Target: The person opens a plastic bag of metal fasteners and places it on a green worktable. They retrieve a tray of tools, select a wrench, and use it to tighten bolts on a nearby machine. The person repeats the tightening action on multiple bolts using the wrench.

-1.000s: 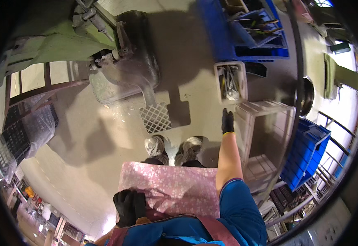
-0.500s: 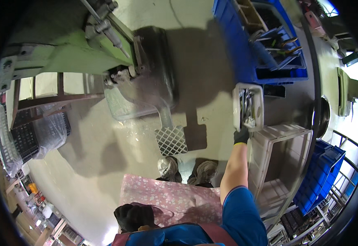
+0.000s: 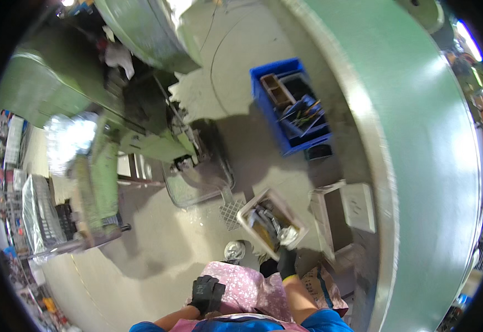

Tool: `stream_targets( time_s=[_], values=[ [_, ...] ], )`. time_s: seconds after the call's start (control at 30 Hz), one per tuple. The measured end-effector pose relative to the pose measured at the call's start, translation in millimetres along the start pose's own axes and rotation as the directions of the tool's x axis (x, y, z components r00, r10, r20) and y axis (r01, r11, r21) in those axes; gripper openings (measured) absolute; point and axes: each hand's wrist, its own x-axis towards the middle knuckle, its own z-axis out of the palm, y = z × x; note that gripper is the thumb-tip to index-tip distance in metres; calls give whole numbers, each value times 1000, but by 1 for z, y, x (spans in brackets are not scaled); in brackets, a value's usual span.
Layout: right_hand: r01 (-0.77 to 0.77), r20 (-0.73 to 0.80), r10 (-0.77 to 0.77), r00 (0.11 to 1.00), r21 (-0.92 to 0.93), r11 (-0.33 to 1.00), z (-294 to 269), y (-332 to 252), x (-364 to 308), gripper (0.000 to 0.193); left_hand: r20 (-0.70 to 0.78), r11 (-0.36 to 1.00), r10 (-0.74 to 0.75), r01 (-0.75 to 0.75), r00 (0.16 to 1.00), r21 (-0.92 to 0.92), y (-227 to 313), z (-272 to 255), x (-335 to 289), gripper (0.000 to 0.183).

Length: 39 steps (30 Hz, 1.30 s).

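My right hand (image 3: 287, 263), in a black glove with a yellow cuff, grips the near rim of a white plastic tub (image 3: 248, 211). Inside the tub lie several long metal pieces (image 3: 271, 222) and a crumpled whitish thing (image 3: 288, 235). The tub is in front of me, turned at a slant, just right of the machine's foot pedal (image 3: 231, 214). My left hand (image 3: 206, 293), also black-gloved, rests by the pink floral apron (image 3: 240, 283) with its fingers curled. Whatever it holds, if anything, is hidden.
A green machine (image 3: 158, 145) stands ahead on the left. At the far right of the floor is a blue crate (image 3: 280, 138) with tools. A pale crate (image 3: 324, 229) stands right of the tub, with a white lid-like panel (image 3: 359, 207). A large green surface (image 3: 419, 166) curves along the right.
My right hand has brought the tub left and nearer to me, away from beside the blue crate. My view has shifted, and the green surface now shows at right.
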Motion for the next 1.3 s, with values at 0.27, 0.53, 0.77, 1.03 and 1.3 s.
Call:
stream_targets(
  time_s=[0.27,0.53,0.77,1.03,1.3],
  values=[
    [203,-87,-185,979,285,937,-71,-124,-257,15,566,985,-44,132,823,-115,-1,-76,2,58],
    [264,-569,-69,820,268,927,-90,-111,-420,27,668,565,662,360,339,-742,84,-180,16,60],
    [273,-791,169,587,391,879,-119,-51,-527,24,725,684,591,258,354,-683,224,-148,-55,35],
    [305,-833,539,122,549,778,-105,22,-711,24,864,874,485,70,-134,-480,314,-28,-207,37],
    [463,-676,712,-190,578,672,-82,103,-811,24,803,890,404,-14,-438,-456,395,26,-388,43]
  ],
)
